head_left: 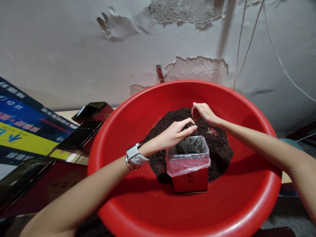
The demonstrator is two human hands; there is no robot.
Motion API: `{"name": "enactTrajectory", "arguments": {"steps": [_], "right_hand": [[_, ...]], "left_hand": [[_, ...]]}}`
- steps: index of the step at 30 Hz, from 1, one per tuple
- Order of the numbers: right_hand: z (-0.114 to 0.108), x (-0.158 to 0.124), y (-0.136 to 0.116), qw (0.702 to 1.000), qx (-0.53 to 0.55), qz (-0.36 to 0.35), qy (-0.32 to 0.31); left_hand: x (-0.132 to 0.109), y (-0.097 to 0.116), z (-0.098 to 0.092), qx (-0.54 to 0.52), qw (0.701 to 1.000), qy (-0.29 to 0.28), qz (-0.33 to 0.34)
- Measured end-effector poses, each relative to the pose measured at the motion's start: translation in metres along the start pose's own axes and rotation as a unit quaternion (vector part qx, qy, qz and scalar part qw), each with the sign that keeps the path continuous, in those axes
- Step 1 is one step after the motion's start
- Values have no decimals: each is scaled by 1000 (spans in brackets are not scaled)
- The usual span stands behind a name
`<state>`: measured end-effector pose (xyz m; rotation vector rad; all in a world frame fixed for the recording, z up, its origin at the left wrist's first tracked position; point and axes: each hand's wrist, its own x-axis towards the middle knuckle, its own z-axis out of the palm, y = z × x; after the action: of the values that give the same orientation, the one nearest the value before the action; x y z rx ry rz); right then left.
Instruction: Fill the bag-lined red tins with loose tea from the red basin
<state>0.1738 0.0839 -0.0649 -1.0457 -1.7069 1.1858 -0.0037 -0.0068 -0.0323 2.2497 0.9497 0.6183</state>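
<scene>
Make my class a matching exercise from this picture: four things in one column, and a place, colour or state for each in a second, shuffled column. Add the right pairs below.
Things
1. basin
2. box
3. heap of dark flakes
4. left hand

Descriptions
a. has a see-through plastic liner folded over its rim
b. has a pale watch strap at its wrist
c. red and round, with a wide rim
d. lies behind and beside the box

Right pairs
1-c, 2-a, 3-d, 4-b
</scene>
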Motion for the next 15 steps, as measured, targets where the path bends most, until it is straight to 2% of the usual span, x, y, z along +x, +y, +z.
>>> {"name": "enactTrajectory", "arguments": {"steps": [6, 10, 12, 15], "right_hand": [[-1, 2, 6, 1000, -18, 8, -5], [-4, 7, 17, 992, -103, 47, -60], [-5, 7, 24, 967, -202, 94, -120], [-7, 2, 37, 881, -397, 148, -211]], "left_hand": [[1, -3, 1, -20, 1000, -15, -7], [3, -5, 0, -10, 1000, -23, -9], [4, -7, 0, -2, 1000, -28, -10], [5, -8, 0, 6, 999, -33, -14]]}}
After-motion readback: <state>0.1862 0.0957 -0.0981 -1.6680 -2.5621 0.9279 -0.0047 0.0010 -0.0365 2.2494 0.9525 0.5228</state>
